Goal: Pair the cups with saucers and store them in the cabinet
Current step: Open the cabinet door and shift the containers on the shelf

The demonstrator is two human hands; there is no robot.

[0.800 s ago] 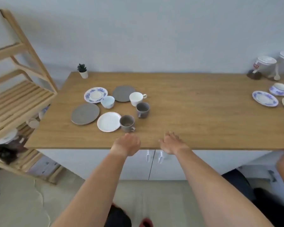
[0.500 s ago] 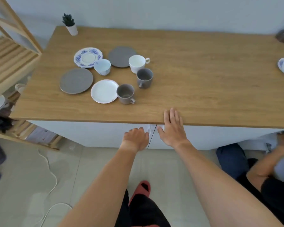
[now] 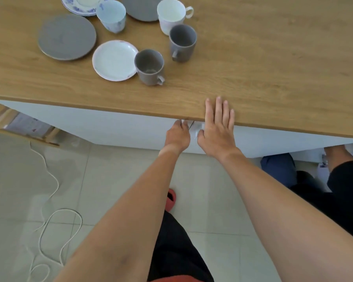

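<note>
Head view. The wooden surface [image 3: 253, 58] carries the crockery at its upper left. All cups stand upright, mouths up. The near grey ceramic cup [image 3: 149, 67] has its handle pointing toward the person and slightly right; it touches the rim of the white round saucer [image 3: 114, 60] on its left. The second grey cup [image 3: 182, 42] stands just behind and to the right, handle toward the person. The white cup [image 3: 171, 16] behind it has its handle pointing right. The blue-patterned cup [image 3: 111, 16] stands between the blue-patterned saucer [image 3: 77, 5] and the white saucer. Two grey round saucers lie flat: one at left [image 3: 67, 36], one at the top edge [image 3: 143, 8].

The right hand [image 3: 217, 127] lies flat with fingers straight and spread over the front edge of the surface. The left hand [image 3: 178, 135] is below that edge at the white cabinet door [image 3: 110, 127], fingers curled at the handle [image 3: 184, 122]; the grip itself is hidden. All crockery lies well apart from both hands, ahead and to the left.
</note>
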